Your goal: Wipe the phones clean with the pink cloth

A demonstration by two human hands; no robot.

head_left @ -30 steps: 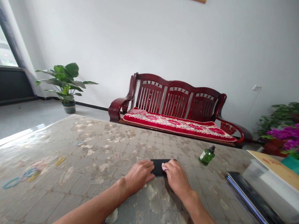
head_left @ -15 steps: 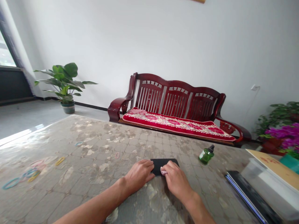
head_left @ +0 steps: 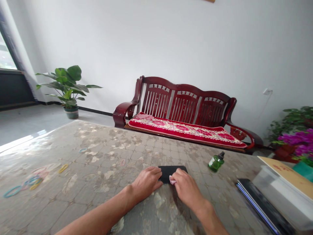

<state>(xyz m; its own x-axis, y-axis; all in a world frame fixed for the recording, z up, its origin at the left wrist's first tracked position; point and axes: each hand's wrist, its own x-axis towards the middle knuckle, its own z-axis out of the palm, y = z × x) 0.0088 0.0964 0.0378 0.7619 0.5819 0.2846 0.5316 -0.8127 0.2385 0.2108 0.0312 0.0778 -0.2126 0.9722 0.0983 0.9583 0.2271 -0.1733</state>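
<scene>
A flat black phone (head_left: 166, 170) lies on the patterned tablecloth, its ends partly covered by my hands. My left hand (head_left: 148, 181) is closed on its left end, fingers along the far edge and thumb at the near edge. Bunched in my right hand (head_left: 184, 184) is a small pale pink cloth (head_left: 172, 180), pressed against the right part of the black surface. Most of the cloth is hidden in the fingers. To the right stands a green bottle (head_left: 216, 162) with a black spray top.
Several coloured rubber rings (head_left: 34, 182) lie at the left of the table (head_left: 97, 202). A black folder (head_left: 264, 205) and a clear plastic box (head_left: 278, 192) are at the right. Beyond the table stands a red wooden bench (head_left: 186, 101); a potted plant (head_left: 69, 86) is at back left.
My right hand and the pink cloth have shifted very slightly right across the phone. My left hand has stayed on the phone's left end.
</scene>
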